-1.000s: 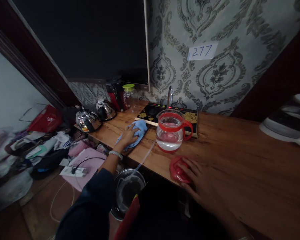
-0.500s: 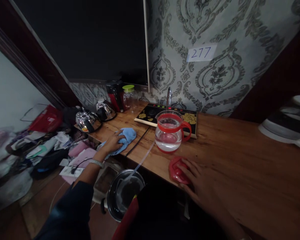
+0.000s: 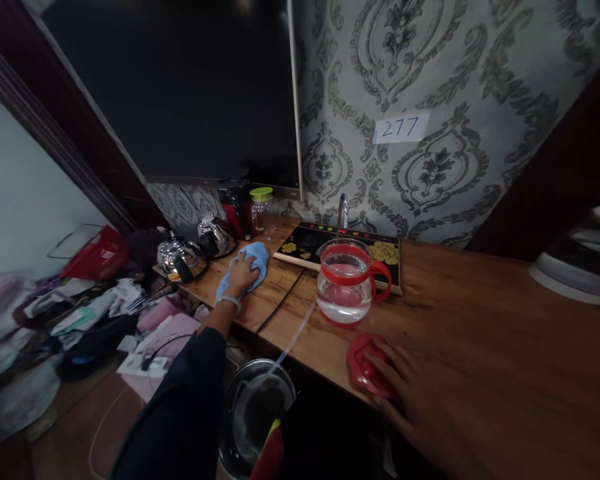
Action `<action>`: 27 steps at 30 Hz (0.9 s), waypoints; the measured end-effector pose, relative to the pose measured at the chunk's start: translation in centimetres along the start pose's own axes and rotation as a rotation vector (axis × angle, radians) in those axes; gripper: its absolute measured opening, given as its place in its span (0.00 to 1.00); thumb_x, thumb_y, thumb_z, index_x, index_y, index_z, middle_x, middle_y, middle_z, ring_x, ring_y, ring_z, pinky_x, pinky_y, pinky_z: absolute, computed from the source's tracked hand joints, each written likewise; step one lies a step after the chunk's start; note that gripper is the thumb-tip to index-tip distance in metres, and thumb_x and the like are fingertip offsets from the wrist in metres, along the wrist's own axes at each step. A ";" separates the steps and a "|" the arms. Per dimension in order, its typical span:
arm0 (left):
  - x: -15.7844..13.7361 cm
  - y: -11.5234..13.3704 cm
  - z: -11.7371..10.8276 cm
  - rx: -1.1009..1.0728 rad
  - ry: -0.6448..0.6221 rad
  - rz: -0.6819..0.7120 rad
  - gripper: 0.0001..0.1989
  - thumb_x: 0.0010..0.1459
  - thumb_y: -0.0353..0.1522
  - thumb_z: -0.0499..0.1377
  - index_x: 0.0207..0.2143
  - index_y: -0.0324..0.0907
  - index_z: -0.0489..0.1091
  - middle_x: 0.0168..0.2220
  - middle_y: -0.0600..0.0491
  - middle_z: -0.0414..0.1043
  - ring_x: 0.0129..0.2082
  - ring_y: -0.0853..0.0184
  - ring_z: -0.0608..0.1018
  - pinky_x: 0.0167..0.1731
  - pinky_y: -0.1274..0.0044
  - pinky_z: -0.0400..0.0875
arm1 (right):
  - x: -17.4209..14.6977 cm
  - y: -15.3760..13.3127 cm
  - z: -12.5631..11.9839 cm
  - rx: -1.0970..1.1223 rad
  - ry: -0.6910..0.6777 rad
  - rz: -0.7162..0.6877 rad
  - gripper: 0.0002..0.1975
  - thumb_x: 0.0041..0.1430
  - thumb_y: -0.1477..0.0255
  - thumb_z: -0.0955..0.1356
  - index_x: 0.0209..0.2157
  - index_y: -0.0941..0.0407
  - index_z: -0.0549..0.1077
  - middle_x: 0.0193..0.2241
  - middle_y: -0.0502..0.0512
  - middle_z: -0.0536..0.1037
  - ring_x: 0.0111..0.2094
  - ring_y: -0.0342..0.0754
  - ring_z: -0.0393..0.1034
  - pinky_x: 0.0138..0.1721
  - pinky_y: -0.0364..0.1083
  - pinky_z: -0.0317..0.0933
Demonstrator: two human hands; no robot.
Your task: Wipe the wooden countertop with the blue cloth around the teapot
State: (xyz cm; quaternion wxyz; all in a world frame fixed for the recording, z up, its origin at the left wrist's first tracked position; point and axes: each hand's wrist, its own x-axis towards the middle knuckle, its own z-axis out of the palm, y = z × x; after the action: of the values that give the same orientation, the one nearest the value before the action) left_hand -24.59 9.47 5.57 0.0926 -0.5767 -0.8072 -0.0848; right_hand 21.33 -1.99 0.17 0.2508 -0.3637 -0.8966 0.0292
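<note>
On the wooden counter, my left hand presses down on a crumpled blue cloth, its fingers closed over the fabric. Near the front edge, my right hand holds a glossy red lid that rests on the wood. Between and beyond the two hands stands a clear glass pitcher with a red band and handle, partly filled with water. Behind it lies a black induction cooker with gold flowers, and a curved metal spout rises there.
Two shiny kettles, a red-black appliance and a green-lidded jar stand at the back left. A clear hose drops into a pot below the counter. A white-based appliance is far right. Clothes lie heaped left.
My left hand has slid the blue cloth away from the front edge, farther back on the counter. My right hand stays on the red lid. The whole view has shifted slightly.
</note>
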 end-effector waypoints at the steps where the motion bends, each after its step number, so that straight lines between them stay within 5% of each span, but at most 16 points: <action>1: 0.7 0.5 0.2 -0.004 -0.007 0.027 0.23 0.55 0.33 0.57 0.55 0.44 0.68 0.63 0.44 0.59 0.61 0.52 0.65 0.60 0.64 0.59 | 0.0 0.0 0.0 -0.003 0.012 -0.007 0.26 0.62 0.60 0.64 0.61 0.46 0.65 0.61 0.55 0.68 0.59 0.60 0.64 0.56 0.58 0.63; 4: 2.1 1.0 0.6 -0.003 -0.027 0.054 0.22 0.55 0.33 0.57 0.54 0.46 0.69 0.63 0.47 0.58 0.60 0.54 0.66 0.60 0.65 0.58 | -0.2 0.2 0.1 -0.016 0.057 -0.023 0.27 0.62 0.60 0.63 0.63 0.44 0.62 0.61 0.54 0.68 0.58 0.60 0.66 0.54 0.58 0.65; 14: 2.0 -0.6 0.2 0.046 -0.023 -0.209 0.23 0.60 0.37 0.52 0.57 0.46 0.67 0.60 0.41 0.59 0.55 0.45 0.68 0.50 0.58 0.66 | -1.5 1.7 2.4 -0.084 0.083 -0.079 0.31 0.63 0.62 0.62 0.67 0.43 0.53 0.62 0.53 0.66 0.57 0.61 0.67 0.52 0.59 0.66; 27: -5.9 -2.8 -1.8 0.124 0.003 -0.175 0.21 0.59 0.36 0.52 0.54 0.41 0.68 0.59 0.40 0.62 0.55 0.51 0.70 0.53 0.63 0.65 | 0.0 0.2 0.6 0.015 0.040 0.001 0.24 0.62 0.61 0.64 0.60 0.47 0.66 0.60 0.56 0.68 0.59 0.59 0.63 0.56 0.58 0.63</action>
State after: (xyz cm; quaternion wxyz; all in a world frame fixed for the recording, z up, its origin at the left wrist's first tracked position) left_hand -25.30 2.76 5.81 0.1216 -0.4970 -0.8581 -0.0433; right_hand 21.18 -1.81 -0.39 0.2712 -0.3627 -0.8911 0.0287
